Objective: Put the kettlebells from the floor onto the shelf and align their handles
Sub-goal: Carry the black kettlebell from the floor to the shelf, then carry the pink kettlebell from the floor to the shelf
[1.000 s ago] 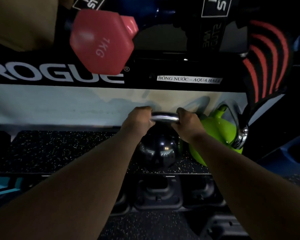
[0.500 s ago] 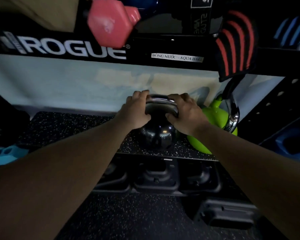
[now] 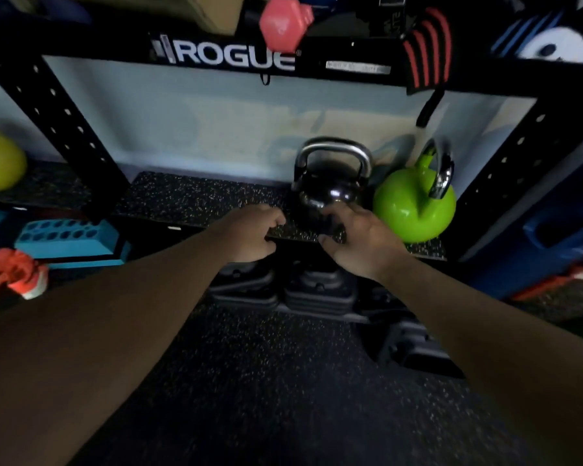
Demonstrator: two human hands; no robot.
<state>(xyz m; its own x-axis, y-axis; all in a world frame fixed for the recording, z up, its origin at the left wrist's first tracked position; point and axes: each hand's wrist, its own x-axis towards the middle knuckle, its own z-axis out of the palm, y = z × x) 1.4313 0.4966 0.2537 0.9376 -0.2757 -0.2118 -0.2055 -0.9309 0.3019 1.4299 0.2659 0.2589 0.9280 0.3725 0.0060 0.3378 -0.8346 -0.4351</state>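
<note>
A black kettlebell [image 3: 329, 193] stands upright on the speckled shelf [image 3: 196, 200], toward its right end and near the front edge, with a green kettlebell [image 3: 413, 206] just beside it at the right. The left hand [image 3: 253, 232] and right hand [image 3: 359, 237] hover at the shelf's front edge, each grip loosely curled and holding nothing; the right fingertips [image 3: 337, 210] appear close to the black bell's body, though blur hides any contact. The black bell's steel handle [image 3: 334, 151] faces the front squarely, while the green one's handle [image 3: 441, 173] looks turned sideways (so alignment seems unfinished). Judging by the look, both are dense, rigid and glossy, probably slippery on the round body; the handle is the sound place to take hold.
</note>
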